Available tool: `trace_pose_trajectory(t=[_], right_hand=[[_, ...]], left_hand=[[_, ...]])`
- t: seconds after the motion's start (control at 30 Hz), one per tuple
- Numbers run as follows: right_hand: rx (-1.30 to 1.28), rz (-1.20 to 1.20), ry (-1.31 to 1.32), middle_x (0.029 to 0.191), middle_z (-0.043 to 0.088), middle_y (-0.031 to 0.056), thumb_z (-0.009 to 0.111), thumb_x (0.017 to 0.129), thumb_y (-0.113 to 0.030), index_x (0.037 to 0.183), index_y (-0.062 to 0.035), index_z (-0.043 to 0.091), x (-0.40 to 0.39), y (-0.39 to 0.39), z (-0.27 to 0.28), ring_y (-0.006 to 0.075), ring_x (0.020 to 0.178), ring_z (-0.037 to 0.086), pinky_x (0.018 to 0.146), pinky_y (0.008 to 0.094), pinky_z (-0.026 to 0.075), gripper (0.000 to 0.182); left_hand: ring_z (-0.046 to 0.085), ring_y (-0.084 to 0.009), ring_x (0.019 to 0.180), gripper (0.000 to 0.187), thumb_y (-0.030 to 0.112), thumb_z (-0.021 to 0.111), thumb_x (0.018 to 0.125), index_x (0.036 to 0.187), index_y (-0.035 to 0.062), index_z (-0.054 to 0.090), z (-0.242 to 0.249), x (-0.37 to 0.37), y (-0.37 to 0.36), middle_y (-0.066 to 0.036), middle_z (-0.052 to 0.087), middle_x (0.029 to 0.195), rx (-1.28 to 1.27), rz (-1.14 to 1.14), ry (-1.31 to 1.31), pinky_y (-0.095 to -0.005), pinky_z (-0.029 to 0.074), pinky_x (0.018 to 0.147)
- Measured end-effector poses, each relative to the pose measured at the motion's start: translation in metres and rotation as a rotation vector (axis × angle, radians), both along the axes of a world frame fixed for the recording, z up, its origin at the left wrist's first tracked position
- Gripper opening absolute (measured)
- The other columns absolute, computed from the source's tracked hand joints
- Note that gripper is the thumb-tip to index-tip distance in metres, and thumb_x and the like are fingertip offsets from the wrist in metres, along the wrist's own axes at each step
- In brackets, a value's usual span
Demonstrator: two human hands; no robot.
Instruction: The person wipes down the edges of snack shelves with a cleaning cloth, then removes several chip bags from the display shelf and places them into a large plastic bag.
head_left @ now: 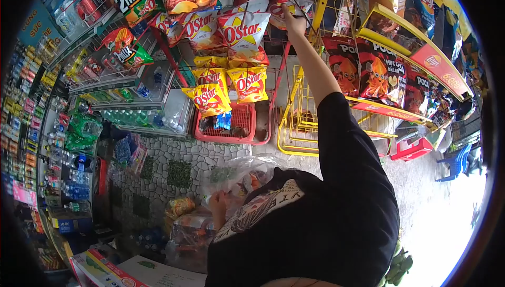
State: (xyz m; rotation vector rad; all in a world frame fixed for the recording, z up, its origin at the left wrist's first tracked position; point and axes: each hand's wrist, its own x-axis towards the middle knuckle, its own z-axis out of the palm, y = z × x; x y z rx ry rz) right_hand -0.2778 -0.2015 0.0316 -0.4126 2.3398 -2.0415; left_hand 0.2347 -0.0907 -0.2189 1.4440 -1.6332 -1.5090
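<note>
My right hand [293,22] is raised high on an outstretched arm in a black sleeve. Its fingers close on a red and white snack bag [279,4] hanging at the top of the wire rack, next to the O'Star bags [243,33]. Low down by my chest, my left hand [218,203] grips the rim of a large clear plastic bag [247,170] that holds several snack packs. My black printed shirt hides the bag's right side.
Yellow O'Star bags [210,96] hang above a red basket [238,124]. A yellow wire rack [297,129] stands under my arm. Poca bags [379,74] and a Lay's stand [436,61] fill the right. A glass drinks cabinet [142,84] stands left, and a blue chair [456,162] far right.
</note>
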Motion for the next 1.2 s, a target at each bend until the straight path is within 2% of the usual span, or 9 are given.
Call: trace_pose_trajectory(t=[0.27, 0.47, 0.53, 0.67, 0.93, 1.0, 1.07, 1.13, 1.2], right_hand=[[0.027, -0.087, 0.144, 0.075, 0.057, 0.0086, 0.067, 0.055, -0.04, 0.076, 0.0011, 0.055, -0.088, -0.023, -0.038, 0.0155, 0.063, 0.054, 0.061, 0.0271, 0.041, 0.048], [0.047, -0.238, 0.138, 0.069, 0.055, 0.0119, 0.063, 0.06, -0.033, 0.071, -0.0013, 0.052, -0.033, -0.015, -0.031, 0.0242, 0.058, 0.053, 0.055, 0.0342, 0.04, 0.035], [0.056, -0.403, 0.356, 0.069, 0.054, 0.0114, 0.06, 0.063, -0.032, 0.074, -0.0002, 0.048, -0.007, -0.011, -0.035, 0.0267, 0.063, 0.053, 0.058, 0.0352, 0.04, 0.036], [0.348, -0.362, 0.681, 0.1, 0.04, 0.017, 0.059, 0.062, -0.031, 0.104, -0.004, 0.038, 0.028, -0.012, -0.036, 0.0339, 0.09, 0.041, 0.073, 0.0479, 0.03, 0.055], [0.548, -0.143, 0.547, 0.106, 0.039, 0.0199, 0.054, 0.063, -0.039, 0.12, -0.0054, 0.019, 0.019, -0.02, -0.007, 0.0363, 0.092, 0.043, 0.072, 0.0422, 0.039, 0.075], [0.301, -0.021, 0.474, 0.096, 0.046, 0.0221, 0.054, 0.064, -0.037, 0.118, -0.0029, 0.022, 0.022, -0.021, -0.005, 0.0359, 0.087, 0.047, 0.073, 0.0383, 0.039, 0.072], [-0.17, 0.208, 0.507, 0.079, 0.051, 0.0142, 0.056, 0.067, -0.019, 0.109, -0.0003, 0.031, 0.056, -0.013, -0.014, 0.0216, 0.069, 0.05, 0.062, 0.0298, 0.041, 0.053], [-0.494, 0.427, 0.204, 0.071, 0.048, 0.0067, 0.052, 0.07, -0.008, 0.102, -0.0011, 0.036, 0.086, -0.004, -0.047, 0.0121, 0.06, 0.045, 0.055, 0.0239, 0.038, 0.036], [-0.587, 0.446, -0.006, 0.068, 0.044, 0.0015, 0.05, 0.073, -0.006, 0.093, -0.0046, 0.04, 0.152, 0.039, -0.052, 0.0065, 0.053, 0.04, 0.044, 0.0183, 0.033, 0.022]], left_hand=[[0.04, -0.0077, 0.049, 0.024, 0.019, 0.046, 0.078, 0.07, -0.0024, 0.053, 0.007, 0.009, 0.002, -0.003, 0.049, 0.056, 0.031, 0.006, -0.025, -0.0231, 0.032, 0.044], [0.044, -0.0101, 0.052, 0.024, 0.019, 0.046, 0.077, 0.07, -0.0033, 0.053, 0.039, -0.009, 0.004, -0.006, 0.051, 0.056, 0.076, -0.002, -0.019, -0.0254, 0.035, 0.048], [0.045, -0.0104, 0.052, 0.024, 0.019, 0.046, 0.076, 0.069, -0.0034, 0.053, 0.045, -0.016, 0.005, -0.006, 0.051, 0.056, 0.108, 0.004, -0.022, -0.0261, 0.035, 0.048], [0.042, -0.0094, 0.05, 0.023, 0.018, 0.046, 0.076, 0.069, -0.0033, 0.053, 0.03, -0.015, 0.003, -0.005, 0.048, 0.053, 0.069, -0.03, -0.016, -0.0254, 0.033, 0.045], [0.034, -0.0057, 0.045, 0.023, 0.016, 0.047, 0.076, 0.064, -0.0029, 0.05, 0.008, -0.007, -0.001, 0.001, 0.041, 0.049, -0.065, -0.003, -0.028, -0.0226, 0.027, 0.04], [0.035, -0.0056, 0.045, 0.023, 0.016, 0.047, 0.076, 0.063, -0.0027, 0.05, 0.004, -0.005, 0.005, 0.001, 0.041, 0.049, 0.009, 0.012, -0.004, -0.0227, 0.027, 0.04], [0.036, -0.0055, 0.045, 0.023, 0.016, 0.047, 0.076, 0.063, -0.0024, 0.051, 0.006, -0.006, 0.003, 0.002, 0.042, 0.049, -0.114, 0.01, 0.096, -0.0229, 0.028, 0.039], [0.038, -0.0051, 0.042, 0.022, 0.015, 0.047, 0.077, 0.065, -0.0014, 0.053, -0.004, -0.004, -0.001, 0.001, 0.044, 0.049, -0.166, 0.114, 0.038, -0.0216, 0.029, 0.036], [0.044, -0.0102, 0.053, 0.017, 0.014, 0.05, 0.072, 0.064, -0.0005, 0.052, 0.017, 0.001, -0.008, -0.005, 0.051, 0.056, 0.017, 0.113, 0.141, -0.0245, 0.036, 0.049]])
